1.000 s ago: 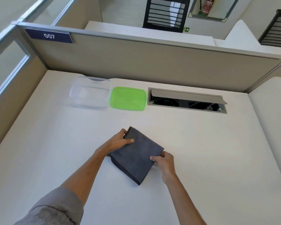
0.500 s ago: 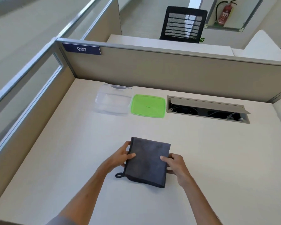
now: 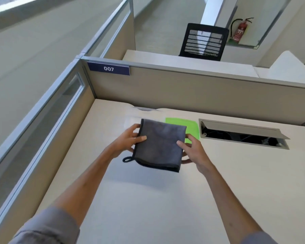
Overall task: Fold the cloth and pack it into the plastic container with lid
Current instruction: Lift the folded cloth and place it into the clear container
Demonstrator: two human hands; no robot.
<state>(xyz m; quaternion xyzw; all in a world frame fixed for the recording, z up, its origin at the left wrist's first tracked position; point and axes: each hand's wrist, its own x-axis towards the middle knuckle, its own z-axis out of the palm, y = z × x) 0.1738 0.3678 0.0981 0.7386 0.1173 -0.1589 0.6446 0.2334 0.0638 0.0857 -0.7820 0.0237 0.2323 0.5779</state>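
Now the folded cloth point(image 3: 159, 144) is lifted clear of the counter point(image 3: 218, 182), left hand point(image 3: 126, 143) and right hand point(image 3: 192, 150) each pinching a side. Packing is underway; next it probably lowers into the clear container point(image 3: 130, 118) toward the counter's far-left corner.

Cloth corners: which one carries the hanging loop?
The near-left corner of the cloth, below the left hand: a small dark loop sticks out there; the other visible corners are plain.
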